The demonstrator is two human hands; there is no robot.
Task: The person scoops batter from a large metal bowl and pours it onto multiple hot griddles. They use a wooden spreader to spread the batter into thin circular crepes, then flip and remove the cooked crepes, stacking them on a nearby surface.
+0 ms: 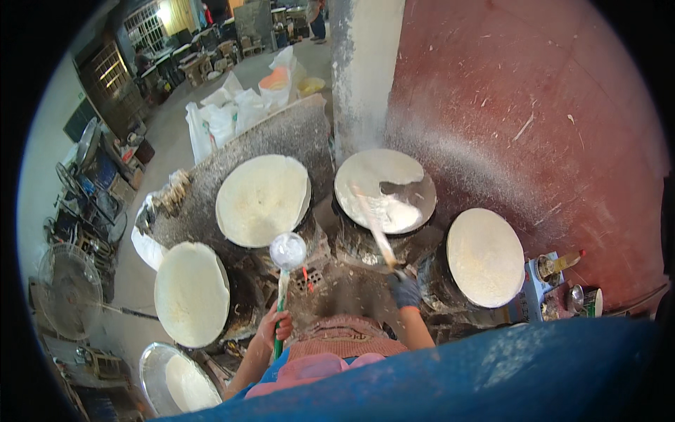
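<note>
At the far left of my feed I see a round caged fan [70,292] standing near the wall. Lower down, right of the fan, a metal basin [153,367] holds a white mixture at the lower edge. Just above it I have the first pale round sheet [191,294], spread on a dark, drum-like stand. Behind, white sacks [218,119] crowd together on the floor, beyond a dusty grey board. The second pale sheet [261,200] lies nearer to me, with an uneven edge at its upper right.

Below that sheet, the person's bare left hand [275,325] has its fingers wrapped firmly around the green handle of a ladle [287,249]. The ladle points away from the body, its round bowl up by the lower edge of the second sheet.

Right of it sits the third round griddle [425,198], only partly covered: white batter [392,214] gathers toward its lower side, and a dark patch shows through above. A long, flat scraper [380,235] reaches over this griddle, blurred along its length. Its near end meets the gloved right hand [405,290], which is clamped on the handle; I cannot make out the individual fingers.

Farther right, a fourth pale sheet [485,257] lies near a bottle [567,262] with a red cap, below the speckled red wall [534,105].
</note>
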